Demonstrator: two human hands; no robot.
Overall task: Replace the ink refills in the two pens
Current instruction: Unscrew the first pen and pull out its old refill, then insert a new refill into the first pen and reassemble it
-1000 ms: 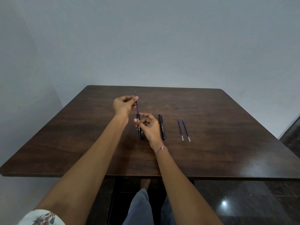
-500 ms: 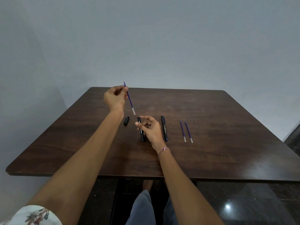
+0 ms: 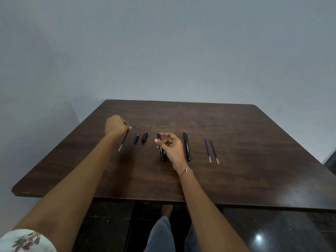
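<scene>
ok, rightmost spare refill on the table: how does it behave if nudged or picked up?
The rightmost refill is a thin round tube lying flat on the smooth table, so a sideways nudge probably rolls it, likely into the neighbouring refill beside it. That slender, it is probably very light and may flex slightly.
</scene>
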